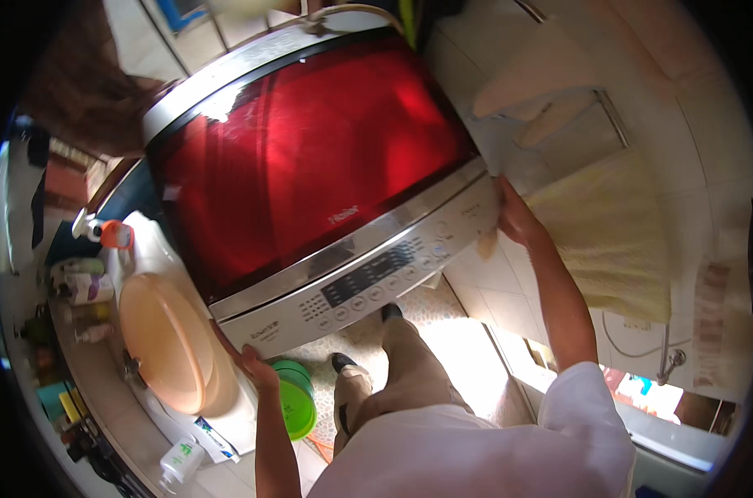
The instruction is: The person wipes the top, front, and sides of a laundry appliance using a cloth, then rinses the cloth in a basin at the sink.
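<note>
A top-loading washing machine (310, 158) with a glossy red lid, silver trim and a front button panel (376, 278) stands tilted in the picture, straight ahead of me. My left hand (256, 368) is at its front left corner, the fingers going under the panel's edge and partly hidden there. At the front right corner my right hand (517, 217) grips the side, its fingertips out of sight against the casing. The lid is down.
To the left, a peach-coloured basin (165, 340) sits in a white sink beside several bottles. A toothpaste tube (216, 438) and a white bottle (181, 461) lie nearer. A green bucket (295, 407) is on the floor. A yellow towel (604, 241) hangs at right.
</note>
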Demonstrator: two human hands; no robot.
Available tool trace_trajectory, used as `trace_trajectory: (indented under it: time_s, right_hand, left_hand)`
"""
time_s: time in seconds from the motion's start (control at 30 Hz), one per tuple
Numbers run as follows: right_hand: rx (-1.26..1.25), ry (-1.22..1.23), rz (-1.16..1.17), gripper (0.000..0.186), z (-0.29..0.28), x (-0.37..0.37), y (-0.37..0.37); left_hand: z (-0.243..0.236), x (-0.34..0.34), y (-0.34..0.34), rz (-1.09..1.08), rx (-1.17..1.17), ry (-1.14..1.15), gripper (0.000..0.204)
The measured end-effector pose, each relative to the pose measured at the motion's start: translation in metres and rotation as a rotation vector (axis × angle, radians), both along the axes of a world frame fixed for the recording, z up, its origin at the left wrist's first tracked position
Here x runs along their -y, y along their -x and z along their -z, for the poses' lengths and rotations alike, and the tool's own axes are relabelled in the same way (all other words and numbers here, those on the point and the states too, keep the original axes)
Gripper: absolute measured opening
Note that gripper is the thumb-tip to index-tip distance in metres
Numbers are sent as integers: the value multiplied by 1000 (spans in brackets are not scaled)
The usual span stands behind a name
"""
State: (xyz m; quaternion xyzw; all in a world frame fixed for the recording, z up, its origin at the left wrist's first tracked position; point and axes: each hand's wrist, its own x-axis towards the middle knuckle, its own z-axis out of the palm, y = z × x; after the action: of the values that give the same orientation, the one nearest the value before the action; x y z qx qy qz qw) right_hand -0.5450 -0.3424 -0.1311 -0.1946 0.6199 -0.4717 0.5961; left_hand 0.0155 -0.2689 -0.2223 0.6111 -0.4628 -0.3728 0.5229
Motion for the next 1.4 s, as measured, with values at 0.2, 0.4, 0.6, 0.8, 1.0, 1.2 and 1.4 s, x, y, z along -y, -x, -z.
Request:
trace_trajectory:
  time_s: [0.2, 0.4, 0.6, 0.8, 1.0, 1.2, 1.4]
  right_hand:
    - [47, -12, -253, 66, -20, 93, -4]
    - [175, 214, -121, 65, -40, 237, -31]
    - [-135, 262, -177, 56, -8, 312, -9]
    - [-2016, 1185, -555, 15, -50, 299, -35]
    - [-1521, 959, -437, 23, -79, 325, -67]
    - [-1412, 949, -379, 21, -70, 320, -48]
    - [-940, 752, -124, 26, -142, 367, -47]
  left_hand:
    - [-50, 0, 9, -96, -15, -329, 60]
    - [-54, 0, 23, -282, -375, -309, 67]
    - [-50, -9, 26, -408, -343, -369, 71]
    - [-57, -13, 32, -437, -348, -459, 75]
    - [-57, -8, 34, -396, -366, -424, 75]
    - [-49, -11, 33, -467, -291, -442, 73]
    - [-42, -11, 35, -512, -295, -409, 70]
